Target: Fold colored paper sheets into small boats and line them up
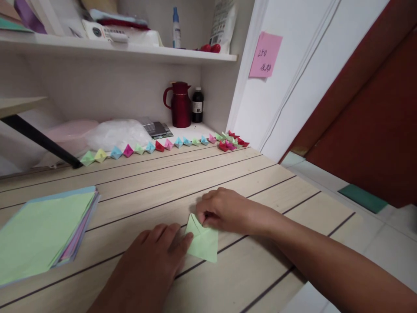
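Observation:
A small folded sheet of light green paper (205,246) lies on the wooden table, its pointed top facing away from me. My left hand (156,250) rests at its left side, thumb pressed on the paper's left edge and holding it down, fingers curved over the tabletop. At the upper right of the sheet, my right hand (220,211) is closed, with thumb and index finger pinched at the folded flap. The pinched fingertips partly cover that flap. Crease lines run down from the point.
A stack of coloured paper (45,230), light green on top, sits at the left. Small folded paper boats (159,146) line the table's back edge, bunched at the right end. Behind them stand a red jug (181,106) and a dark bottle (197,106) beneath a shelf (130,50).

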The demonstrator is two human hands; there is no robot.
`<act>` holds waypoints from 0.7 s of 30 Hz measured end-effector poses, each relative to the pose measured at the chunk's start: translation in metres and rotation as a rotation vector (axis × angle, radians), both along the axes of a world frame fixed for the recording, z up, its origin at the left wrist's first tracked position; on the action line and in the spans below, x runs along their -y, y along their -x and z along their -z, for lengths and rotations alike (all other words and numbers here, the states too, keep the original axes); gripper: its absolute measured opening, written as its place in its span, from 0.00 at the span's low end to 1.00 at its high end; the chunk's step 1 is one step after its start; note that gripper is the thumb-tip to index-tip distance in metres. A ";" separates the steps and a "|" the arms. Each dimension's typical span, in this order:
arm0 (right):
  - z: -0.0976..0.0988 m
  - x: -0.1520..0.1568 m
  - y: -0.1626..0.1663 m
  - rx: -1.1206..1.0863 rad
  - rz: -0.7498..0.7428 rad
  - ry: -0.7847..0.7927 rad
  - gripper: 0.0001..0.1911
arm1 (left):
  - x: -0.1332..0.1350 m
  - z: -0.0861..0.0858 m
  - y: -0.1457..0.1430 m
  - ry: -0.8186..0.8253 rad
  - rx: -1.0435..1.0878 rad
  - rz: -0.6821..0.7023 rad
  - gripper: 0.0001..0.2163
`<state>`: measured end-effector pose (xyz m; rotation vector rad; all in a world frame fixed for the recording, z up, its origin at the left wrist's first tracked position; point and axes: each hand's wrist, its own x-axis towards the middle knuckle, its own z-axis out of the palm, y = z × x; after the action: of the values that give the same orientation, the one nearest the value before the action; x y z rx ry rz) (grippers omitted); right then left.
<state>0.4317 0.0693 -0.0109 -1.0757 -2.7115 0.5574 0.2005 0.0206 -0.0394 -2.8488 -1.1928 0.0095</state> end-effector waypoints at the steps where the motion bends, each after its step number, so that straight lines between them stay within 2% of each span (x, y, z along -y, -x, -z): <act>1: 0.000 -0.002 -0.001 0.004 -0.003 0.033 0.05 | 0.000 -0.002 -0.001 0.000 -0.015 0.022 0.25; 3: 0.000 -0.004 -0.001 0.012 0.028 0.061 0.04 | 0.001 -0.004 -0.001 0.002 -0.041 0.067 0.26; 4: 0.000 -0.004 -0.001 0.012 0.059 0.055 0.06 | 0.001 -0.005 -0.001 0.003 -0.049 0.077 0.27; 7: 0.001 -0.002 0.003 -0.004 0.151 0.004 0.23 | 0.003 -0.004 0.000 -0.007 -0.032 0.075 0.26; 9: 0.004 -0.001 0.006 -0.012 0.156 -0.022 0.27 | 0.004 -0.003 0.000 -0.025 0.008 0.071 0.24; 14: 0.013 -0.003 0.014 -0.066 0.114 -0.034 0.15 | 0.007 -0.001 0.000 -0.042 0.062 0.030 0.21; 21: 0.016 -0.006 0.017 -0.215 0.089 0.088 0.08 | 0.008 -0.004 -0.004 0.052 0.115 -0.035 0.20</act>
<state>0.4150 0.0755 -0.0266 -1.0828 -2.4629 0.7374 0.2044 0.0128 -0.0354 -2.9086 -1.2816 -0.1259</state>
